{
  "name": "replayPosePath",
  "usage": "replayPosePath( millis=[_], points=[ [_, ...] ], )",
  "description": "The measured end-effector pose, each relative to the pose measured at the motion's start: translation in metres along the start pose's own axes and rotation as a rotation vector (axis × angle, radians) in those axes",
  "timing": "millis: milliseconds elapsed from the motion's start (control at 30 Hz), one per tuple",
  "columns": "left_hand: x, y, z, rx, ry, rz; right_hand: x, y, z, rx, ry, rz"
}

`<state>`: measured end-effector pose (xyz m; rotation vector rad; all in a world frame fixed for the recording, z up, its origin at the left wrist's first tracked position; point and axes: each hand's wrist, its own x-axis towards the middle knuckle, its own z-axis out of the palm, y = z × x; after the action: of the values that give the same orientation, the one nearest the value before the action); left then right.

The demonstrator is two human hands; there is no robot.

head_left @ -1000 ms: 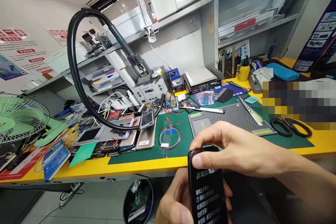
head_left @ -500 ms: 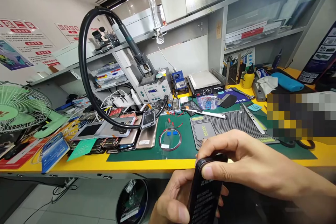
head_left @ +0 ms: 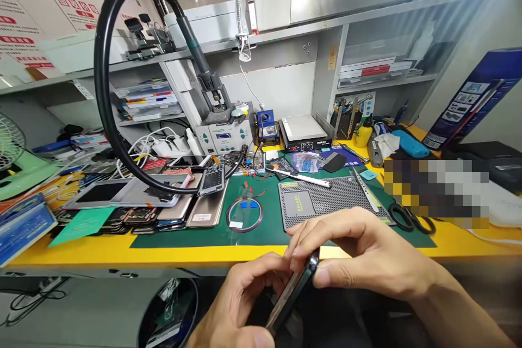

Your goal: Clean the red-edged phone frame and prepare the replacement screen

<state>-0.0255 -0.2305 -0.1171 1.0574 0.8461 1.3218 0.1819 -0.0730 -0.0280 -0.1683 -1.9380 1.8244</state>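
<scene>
A dark smartphone (head_left: 294,289) is held tilted, edge toward me, in front of the table's near edge. My left hand (head_left: 240,299) grips its lower part, thumb at the near end and fingers curled behind. The upper end sits between the thumb and fingers of my right hand (head_left: 359,255). Most of the phone's faces are turned away or covered by my fingers. Just beyond my hands, a perforated metal plate (head_left: 261,337) would be hidden below; the visible grey perforated pad (head_left: 334,201) lies on the green mat (head_left: 183,236).
Stacked phones and tablets (head_left: 207,209) lie at left under a curved black hose (head_left: 100,65). A hot-air station (head_left: 224,138) and a heating plate (head_left: 304,130) stand behind. Scissors (head_left: 402,216) and tweezers (head_left: 365,190) lie right. A bin (head_left: 169,310) stands below.
The phone has turned from showing its lettered face to showing its edge, and tilted. Both hands have turned with it, still gripping. The view has swung to the right.
</scene>
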Motion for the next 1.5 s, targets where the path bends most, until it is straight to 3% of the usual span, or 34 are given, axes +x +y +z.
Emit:
replayPosePath(
  millis=[100, 633, 833, 933, 1133, 1233, 1500],
  points=[
    [0.003, 0.001, -0.001, 0.029, -0.047, 0.016, 0.0, 0.001, -0.001, 0.016, -0.002, -0.033],
    [-0.003, 0.004, -0.008, 0.119, -0.061, 0.052, 0.007, -0.001, 0.0, 0.009, -0.02, -0.062],
    [-0.005, 0.005, 0.001, 0.081, -0.011, 0.045, 0.007, 0.002, -0.001, 0.015, -0.004, -0.039],
    [-0.003, 0.007, 0.015, -0.001, 0.086, 0.036, 0.008, -0.001, 0.001, -0.041, 0.036, 0.025],
    [0.012, -0.007, 0.035, -0.144, 0.275, 0.141, 0.011, -0.011, 0.022, -0.181, 0.322, 0.107],
    [0.018, -0.018, 0.033, -0.144, 0.381, 0.119, 0.016, -0.012, 0.03, -0.22, 0.344, 0.141],
    [0.025, -0.021, 0.027, 0.0, 0.358, 0.184, 0.026, -0.01, 0.035, -0.334, 0.322, 0.103]
  ],
)
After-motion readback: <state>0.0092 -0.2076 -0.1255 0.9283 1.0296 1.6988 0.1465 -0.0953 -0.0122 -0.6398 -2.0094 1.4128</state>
